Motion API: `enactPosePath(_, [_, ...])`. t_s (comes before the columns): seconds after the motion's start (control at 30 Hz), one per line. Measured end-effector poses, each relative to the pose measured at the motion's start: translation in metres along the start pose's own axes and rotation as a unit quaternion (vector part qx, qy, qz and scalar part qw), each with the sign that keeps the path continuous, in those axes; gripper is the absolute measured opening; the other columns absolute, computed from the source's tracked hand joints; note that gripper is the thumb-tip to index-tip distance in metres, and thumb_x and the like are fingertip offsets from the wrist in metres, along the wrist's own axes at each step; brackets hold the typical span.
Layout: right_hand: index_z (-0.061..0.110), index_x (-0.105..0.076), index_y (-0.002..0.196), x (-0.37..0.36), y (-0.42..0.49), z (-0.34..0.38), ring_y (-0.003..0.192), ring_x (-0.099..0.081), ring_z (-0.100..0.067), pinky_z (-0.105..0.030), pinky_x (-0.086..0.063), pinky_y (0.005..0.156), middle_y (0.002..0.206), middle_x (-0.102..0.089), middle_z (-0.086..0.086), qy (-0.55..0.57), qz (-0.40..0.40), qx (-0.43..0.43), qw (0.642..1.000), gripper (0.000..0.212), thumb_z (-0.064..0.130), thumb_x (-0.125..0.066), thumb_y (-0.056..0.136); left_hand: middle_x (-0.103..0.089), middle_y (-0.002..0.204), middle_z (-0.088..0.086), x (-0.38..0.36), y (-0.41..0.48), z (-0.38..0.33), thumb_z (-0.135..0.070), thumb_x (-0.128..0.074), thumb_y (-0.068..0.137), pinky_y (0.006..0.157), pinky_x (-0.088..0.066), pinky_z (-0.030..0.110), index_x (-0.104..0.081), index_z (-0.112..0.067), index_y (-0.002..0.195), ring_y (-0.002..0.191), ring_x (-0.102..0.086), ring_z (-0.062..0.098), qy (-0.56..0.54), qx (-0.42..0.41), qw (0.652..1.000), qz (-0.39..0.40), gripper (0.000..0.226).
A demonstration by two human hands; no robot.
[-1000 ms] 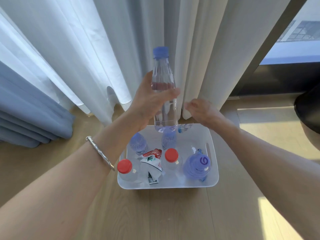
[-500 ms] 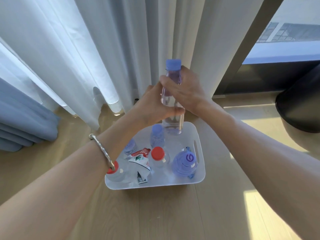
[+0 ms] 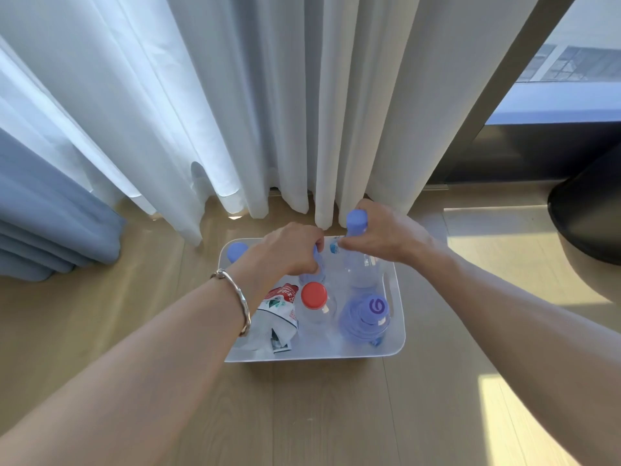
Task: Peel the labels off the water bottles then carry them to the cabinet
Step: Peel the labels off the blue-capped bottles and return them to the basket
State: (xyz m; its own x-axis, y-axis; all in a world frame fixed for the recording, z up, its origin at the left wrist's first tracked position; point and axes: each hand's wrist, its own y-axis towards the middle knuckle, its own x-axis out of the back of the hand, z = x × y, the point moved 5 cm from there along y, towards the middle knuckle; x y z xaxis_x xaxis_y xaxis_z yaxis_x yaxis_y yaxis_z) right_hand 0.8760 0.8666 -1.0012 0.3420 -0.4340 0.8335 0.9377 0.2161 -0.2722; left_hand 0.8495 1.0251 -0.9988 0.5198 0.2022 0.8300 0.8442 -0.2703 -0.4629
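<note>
The floor is pale wood with a smooth satin sheen. The tub is smooth, milky white plastic. The bottles are clear glossy plastic (the red cap looks matt). The crumpled labels are shiny printed film. The bracelet is polished metal. The 2 curtains are soft cloth.

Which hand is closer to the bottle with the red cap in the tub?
Left. The left hand sits just behind the red-capped bottle, curled over a neighbouring bottle. The right hand is farther back and to the right, gripping a blue-capped bottle.
</note>
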Motion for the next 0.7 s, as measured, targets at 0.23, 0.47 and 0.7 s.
enactPosePath(0.23, [0.023, -0.046, 0.096, -0.018, -0.006, -0.001, 0.090, -0.061, -0.022, -0.035, -0.056, 0.070, 0.098, -0.061, -0.004, 0.002, 0.054, 0.011, 0.998, 0.042, 0.042, -0.076, 0.073, -0.050, 0.097, -0.001, 0.001, -0.002, 0.001, -0.013, -0.062, 0.084, 0.052, -0.029, 0.021, -0.056, -0.020, 0.113, 0.089, -0.049, 0.018, -0.013, 0.000, 1.000, -0.012, 0.031])
enactPosePath(0.47, [0.031, -0.040, 0.080, -0.027, -0.003, -0.005, 0.089, -0.058, -0.015, -0.019, -0.048, 0.059, 0.107, -0.064, -0.002, -0.012, 0.080, 0.007, 0.997, 0.035, 0.033, -0.075, 0.076, -0.058, 0.109, 0.001, 0.001, -0.003, 0.002, -0.014, -0.064, 0.085, 0.054, -0.029, 0.019, -0.057, -0.019, 0.114, 0.092, -0.050, 0.016, -0.020, -0.006, 1.000, -0.013, 0.030])
enactPosePath(0.7, [0.025, -0.052, 0.107, -0.029, -0.004, 0.008, 0.096, -0.054, -0.013, -0.026, -0.045, 0.078, 0.108, -0.057, 0.006, 0.006, 0.127, 0.034, 0.991, 0.043, 0.046, -0.073, 0.076, -0.061, 0.117, -0.002, 0.018, -0.007, 0.007, -0.018, -0.061, 0.085, 0.076, -0.037, 0.026, -0.064, -0.025, 0.112, 0.105, -0.054, 0.017, -0.043, -0.024, 0.998, -0.034, 0.028])
